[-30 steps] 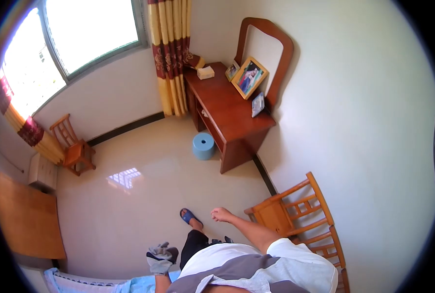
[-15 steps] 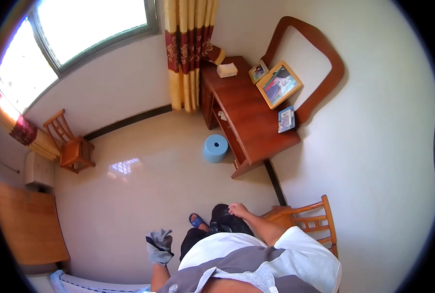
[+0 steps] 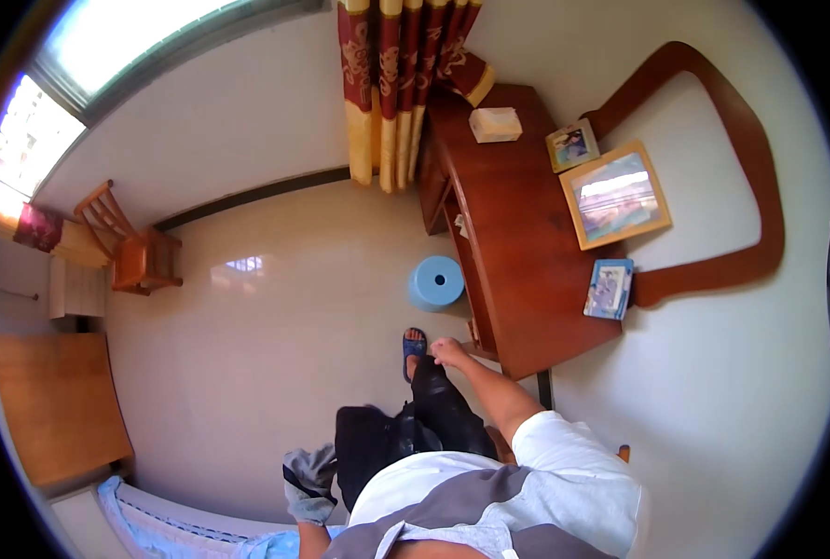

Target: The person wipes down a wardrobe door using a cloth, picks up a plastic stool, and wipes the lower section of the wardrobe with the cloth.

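At the lower left, a grey and black cloth [image 3: 310, 480] bunches over my left hand [image 3: 313, 527]. The cloth hides the fingers, so whether it is worn or gripped is unclear. It is beside my black-trousered leg. My right hand [image 3: 447, 352] hovers above my right knee, fingers loosely curled, with nothing visible in them. Just ahead of it is a foot in a blue slipper [image 3: 415, 347]. A reddish-brown wooden desk [image 3: 527, 289] stands close to its right, and a light blue round stool [image 3: 436, 283] is on the floor beyond.
A tissue box [image 3: 496, 125] and several framed photos, including a large wooden frame [image 3: 617, 195], are on the desk. Curtains [image 3: 401, 88] hang behind it. To the left are a wooden chair [image 3: 144, 259], a brown board [image 3: 56, 405] and a bed edge [image 3: 168, 522].
The view has moved forward, bringing the desk and stool closer. My right hand has reached further out towards the desk, and the chair behind has mostly left view. The cloth stays with my left hand.
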Motion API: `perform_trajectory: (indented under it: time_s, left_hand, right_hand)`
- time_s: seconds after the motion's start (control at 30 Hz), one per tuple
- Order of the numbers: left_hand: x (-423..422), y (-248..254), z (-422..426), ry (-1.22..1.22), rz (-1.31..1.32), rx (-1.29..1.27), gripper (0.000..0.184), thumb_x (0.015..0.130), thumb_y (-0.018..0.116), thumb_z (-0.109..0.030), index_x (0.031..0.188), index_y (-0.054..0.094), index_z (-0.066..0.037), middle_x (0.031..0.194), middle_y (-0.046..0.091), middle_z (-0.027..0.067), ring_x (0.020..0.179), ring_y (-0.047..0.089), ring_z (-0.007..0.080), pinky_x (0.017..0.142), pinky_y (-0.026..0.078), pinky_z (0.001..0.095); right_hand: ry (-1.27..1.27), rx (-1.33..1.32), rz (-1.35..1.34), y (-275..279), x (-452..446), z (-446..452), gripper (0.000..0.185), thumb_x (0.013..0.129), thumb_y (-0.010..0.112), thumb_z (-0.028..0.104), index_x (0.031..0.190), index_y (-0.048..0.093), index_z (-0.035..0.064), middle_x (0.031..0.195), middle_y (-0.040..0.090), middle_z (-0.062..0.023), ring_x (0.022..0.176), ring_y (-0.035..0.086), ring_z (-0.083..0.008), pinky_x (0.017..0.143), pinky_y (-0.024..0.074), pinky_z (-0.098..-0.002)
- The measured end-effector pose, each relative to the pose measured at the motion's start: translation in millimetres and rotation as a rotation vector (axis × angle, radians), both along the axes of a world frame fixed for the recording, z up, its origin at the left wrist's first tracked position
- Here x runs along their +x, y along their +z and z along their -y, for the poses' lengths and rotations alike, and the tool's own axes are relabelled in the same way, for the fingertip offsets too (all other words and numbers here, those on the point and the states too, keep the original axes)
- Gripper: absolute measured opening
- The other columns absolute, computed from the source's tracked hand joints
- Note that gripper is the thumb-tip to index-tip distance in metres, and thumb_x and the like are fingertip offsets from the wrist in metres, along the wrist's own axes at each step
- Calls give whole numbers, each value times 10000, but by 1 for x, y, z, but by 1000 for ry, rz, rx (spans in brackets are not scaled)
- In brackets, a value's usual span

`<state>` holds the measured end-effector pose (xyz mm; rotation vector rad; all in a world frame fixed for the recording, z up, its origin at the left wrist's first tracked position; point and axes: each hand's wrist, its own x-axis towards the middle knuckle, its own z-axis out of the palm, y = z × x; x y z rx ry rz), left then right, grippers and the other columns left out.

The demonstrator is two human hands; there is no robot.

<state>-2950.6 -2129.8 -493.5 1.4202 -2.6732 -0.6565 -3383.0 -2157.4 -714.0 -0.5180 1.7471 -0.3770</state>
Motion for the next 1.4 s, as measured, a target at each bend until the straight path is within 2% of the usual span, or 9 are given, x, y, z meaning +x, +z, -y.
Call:
perform_trajectory:
  time_s: [0.07, 0.1, 0.27, 0.77, 0.87, 0.93, 1.13, 1.2, 1.4]
  left_hand:
    - [24, -56, -19, 76, 290, 112, 261, 707, 573, -219, 957, 612, -155, 930, 583, 46, 819, 528, 254, 698, 414, 353]
    - [1, -39, -14, 495, -471, 476, 254, 773, 516, -230, 1003, 584, -147, 988, 562, 52, 905, 504, 245, 761, 397, 347]
    - [-60, -35, 42, 1018, -774, 784, 174, 896, 479, -264, 1030, 503, -157, 1050, 535, 70, 1137, 472, 319, 912, 400, 534]
    - [-71, -158, 121, 903, -343, 728, 167, 856, 513, -253, 994, 549, -166, 932, 548, 74, 970, 500, 293, 805, 406, 468]
    - [-69, -171, 139, 848, -317, 720, 166, 848, 520, -251, 987, 558, -167, 908, 550, 74, 936, 505, 288, 784, 407, 455]
    - [-66, -175, 148, 813, -299, 708, 166, 843, 525, -250, 982, 564, -169, 893, 552, 75, 914, 509, 285, 770, 408, 446]
    - [-58, -151, 158, 697, -236, 607, 164, 827, 539, -245, 968, 582, -172, 845, 557, 76, 846, 520, 275, 727, 411, 420]
    - [-57, -127, 156, 618, -198, 524, 164, 822, 543, -244, 963, 588, -173, 830, 559, 77, 824, 524, 271, 713, 412, 411]
    - [-43, -41, 146, 379, -27, 260, 163, 806, 557, -239, 949, 607, -176, 782, 564, 79, 757, 535, 261, 670, 414, 385]
  right_hand:
    - [121, -90, -125, -10, -19, 27, 249, 830, 495, 217, 922, 637, 34, 710, 633, -99, 519, 603, -178, 479, 473, -312]
    - [197, -133, -209, -28, -30, 38, 251, 827, 501, 220, 933, 641, 41, 705, 634, -110, 550, 613, -189, 525, 484, -334]
    - [99, -118, -285, -111, -57, 82, 245, 816, 518, 240, 917, 652, 62, 777, 654, -118, 720, 638, -232, 694, 495, -357]
    - [315, -339, -654, -341, -100, 146, 202, 775, 477, 143, 799, 628, 12, 833, 606, -246, 917, 537, -380, 841, 435, -422]
    - [111, -320, -864, -320, -96, 161, 182, 758, 510, 154, 832, 621, 31, 782, 626, -200, 815, 579, -368, 757, 475, -406]
    - [-338, 97, -113, -310, -103, 173, 177, 745, 534, 165, 844, 614, 42, 750, 636, -160, 689, 605, -340, 683, 497, -390]
    - [37, -318, -313, -409, -95, 125, 149, 747, 593, 191, 784, 592, 47, 691, 596, -92, 515, 571, -185, 449, 473, -329]
    - [-114, -17, -230, -335, -55, 151, 161, 733, 548, 212, 721, 596, 59, 806, 626, -163, 772, 592, -318, 715, 471, -441]
    - [-247, -80, 100, -171, 47, 159, 42, 783, 549, 76, 754, 574, 58, 605, 537, -41, 496, 551, -135, 419, 455, -272]
